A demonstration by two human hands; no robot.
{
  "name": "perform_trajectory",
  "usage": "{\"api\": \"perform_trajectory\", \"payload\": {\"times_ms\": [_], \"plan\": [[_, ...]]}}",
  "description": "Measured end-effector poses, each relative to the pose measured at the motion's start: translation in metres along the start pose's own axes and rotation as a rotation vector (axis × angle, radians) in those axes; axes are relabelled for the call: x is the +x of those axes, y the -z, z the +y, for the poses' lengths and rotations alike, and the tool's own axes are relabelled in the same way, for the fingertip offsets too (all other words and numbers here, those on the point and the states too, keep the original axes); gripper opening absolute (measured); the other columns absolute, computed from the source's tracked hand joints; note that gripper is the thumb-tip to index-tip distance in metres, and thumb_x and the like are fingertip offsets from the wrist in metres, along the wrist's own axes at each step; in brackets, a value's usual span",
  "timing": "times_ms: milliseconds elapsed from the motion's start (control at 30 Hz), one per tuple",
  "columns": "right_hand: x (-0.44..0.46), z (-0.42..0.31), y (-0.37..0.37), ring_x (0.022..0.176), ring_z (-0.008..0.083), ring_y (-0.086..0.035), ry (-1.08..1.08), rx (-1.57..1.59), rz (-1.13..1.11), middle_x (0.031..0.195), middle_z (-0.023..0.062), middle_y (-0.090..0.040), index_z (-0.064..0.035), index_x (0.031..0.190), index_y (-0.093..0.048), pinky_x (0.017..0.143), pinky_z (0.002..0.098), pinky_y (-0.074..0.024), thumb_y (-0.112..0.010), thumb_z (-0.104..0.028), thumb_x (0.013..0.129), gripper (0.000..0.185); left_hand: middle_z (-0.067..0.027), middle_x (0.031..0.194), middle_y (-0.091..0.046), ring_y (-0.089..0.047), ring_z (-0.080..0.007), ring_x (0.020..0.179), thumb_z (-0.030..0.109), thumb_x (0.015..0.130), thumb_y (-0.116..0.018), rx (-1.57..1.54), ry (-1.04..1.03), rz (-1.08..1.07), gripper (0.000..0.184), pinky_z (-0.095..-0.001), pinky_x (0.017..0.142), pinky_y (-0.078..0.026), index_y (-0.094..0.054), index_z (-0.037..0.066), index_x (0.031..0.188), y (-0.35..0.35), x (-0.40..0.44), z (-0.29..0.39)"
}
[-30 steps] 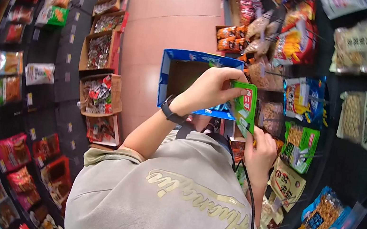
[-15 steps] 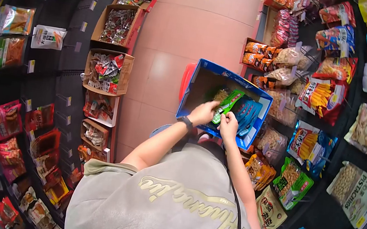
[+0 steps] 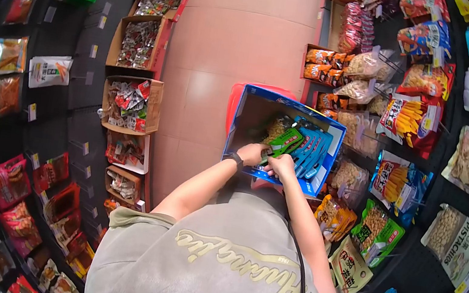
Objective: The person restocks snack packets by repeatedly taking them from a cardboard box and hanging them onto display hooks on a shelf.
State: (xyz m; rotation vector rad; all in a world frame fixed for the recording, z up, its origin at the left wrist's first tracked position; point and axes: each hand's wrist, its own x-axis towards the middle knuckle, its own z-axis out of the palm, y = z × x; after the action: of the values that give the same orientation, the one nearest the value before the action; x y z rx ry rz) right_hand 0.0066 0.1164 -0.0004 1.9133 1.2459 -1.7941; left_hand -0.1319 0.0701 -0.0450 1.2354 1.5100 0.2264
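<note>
A blue cardboard box (image 3: 338,144) stands open in front of my body. Inside it are a green snack bag (image 3: 286,140) with a clear window and a row of blue snack bags (image 3: 315,150) leaning together. My left hand (image 3: 253,154), with a dark band at the wrist, grips the near left end of the green bag. Fingers closed, my right hand (image 3: 282,165) pinches the same bag's near edge beside it. The fingertips of both hands are partly hidden.
Under the box shows a red stool or bin (image 3: 233,106). Shelves with hanging snack bags (image 3: 404,119) rise close on the right. Along the left run cardboard boxes of small packets (image 3: 129,102) and a dark rack. A tiled aisle floor (image 3: 226,41) stretches ahead.
Both hands have come closer to my body with the green bag, toward the box's near side. More of the blue bags shows now. The view has shifted slightly.
</note>
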Motion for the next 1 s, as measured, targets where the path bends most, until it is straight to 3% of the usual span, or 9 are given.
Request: {"api": "perform_trajectory", "payload": {"times_ms": [100,267,500,667,767,800,833,967,1000], "plan": [[-0.011,0.005,0.019,0.039,0.0099,-0.054,-0.009,0.069,-0.021,0.065,0.0101,-0.066,0.0007,0.07,-0.06,0.033,0.0231,-0.0353,-0.056,-0.019,0.082,0.024,-0.0203,0.104,-0.061,-0.059,-0.0332,0.095,0.013,0.072,-0.056,-0.009,0.04,-0.029,0.045,-0.0388,0.082,-0.046,-0.057,0.01,0.117,0.002,0.002,-0.004],[-0.045,0.037,0.052,0.039,0.0081,-0.049,0.214,0.311,0.107,0.067,0.008,-0.064,-0.0004,0.087,-0.055,0.036,0.0208,-0.0363,-0.055,-0.018,0.086,0.017,-0.0222,0.105,-0.06,-0.058,-0.0345,0.099,0.013,0.077,-0.05,0.004,0.016,0.133,0.038,-0.0386,0.086,-0.045,-0.056,0.005,0.114,0.017,0.005,0.006],[-0.098,0.122,0.085,0.047,0.0066,-0.051,0.426,0.678,0.554,0.063,0.0036,-0.06,-0.0021,0.085,-0.056,0.04,0.0209,-0.0399,-0.057,-0.014,0.086,0.012,-0.0185,0.104,-0.062,-0.062,-0.0298,0.094,0.013,0.083,-0.052,-0.008,-0.195,0.149,0.034,-0.0364,0.082,-0.048,-0.052,0.003,0.115,0.023,0.019,0.119],[-0.141,0.192,0.105,0.044,0.0087,-0.052,0.26,1.022,0.942,0.064,0.0026,-0.057,-0.0037,0.085,-0.054,0.038,0.0207,-0.0396,-0.059,-0.015,0.084,0.012,-0.0113,0.099,-0.065,-0.063,-0.0193,0.08,0.008,0.084,-0.054,-0.101,-0.486,0.022,0.029,-0.0315,0.072,-0.049,-0.055,0.005,0.112,-0.033,0.028,0.205],[-0.165,0.235,0.122,0.054,0.0137,-0.059,0.134,1.334,1.098,0.098,0.0109,-0.056,-0.003,0.108,-0.044,0.04,0.022,-0.0454,-0.058,-0.016,0.085,0.03,-0.0103,0.095,-0.065,-0.062,-0.0161,0.077,0.005,0.083,-0.054,-0.169,-0.584,-0.122,0.024,-0.0281,0.068,-0.049,-0.058,0.004,0.107,-0.076,0.023,0.253],[-0.168,0.253,0.127,0.062,0.0156,-0.061,0.177,1.419,1.15,0.113,0.013,-0.048,-0.0031,0.115,-0.038,0.041,0.0236,-0.0477,-0.057,-0.015,0.086,0.036,-0.0113,0.094,-0.065,-0.063,-0.0178,0.076,0.004,0.083,-0.054,-0.159,-0.646,-0.153,0.024,-0.0291,0.068,-0.049,-0.059,0.004,0.106,-0.091,0.025,0.265],[-0.173,0.265,0.133,0.068,0.0159,-0.062,0.24,1.482,1.229,0.115,0.0124,-0.047,-0.0038,0.117,-0.038,0.042,0.0233,-0.048,-0.056,-0.015,0.088,0.036,-0.0122,0.092,-0.065,-0.063,-0.0196,0.075,0.003,0.082,-0.053,-0.15,-0.708,-0.182,0.023,-0.03,0.068,-0.049,-0.059,0.003,0.105,-0.103,0.023,0.281],[-0.19,0.289,0.156,0.071,0.0142,-0.062,0.328,1.421,1.511,0.103,0.0073,-0.052,-0.0043,0.112,-0.043,0.043,0.022,-0.0469,-0.056,-0.015,0.088,0.029,-0.0184,0.105,-0.06,-0.06,-0.0309,0.092,0.0,0.081,-0.05,0.067,-1.071,-0.162,0.027,-0.0357,0.077,-0.048,-0.058,0.004,0.106,-0.148,0.026,0.333],[-0.196,0.289,0.163,0.07,0.013,-0.062,0.31,1.404,1.52,0.097,0.0051,-0.053,-0.0038,0.106,-0.046,0.042,0.0219,-0.0458,-0.058,-0.015,0.088,0.025,-0.0191,0.114,-0.055,-0.057,-0.0318,0.1,0.0,0.081,-0.049,0.024,-1.042,-0.239,0.033,-0.0371,0.083,-0.046,-0.054,0.004,0.113,-0.159,0.03,0.343]]}}
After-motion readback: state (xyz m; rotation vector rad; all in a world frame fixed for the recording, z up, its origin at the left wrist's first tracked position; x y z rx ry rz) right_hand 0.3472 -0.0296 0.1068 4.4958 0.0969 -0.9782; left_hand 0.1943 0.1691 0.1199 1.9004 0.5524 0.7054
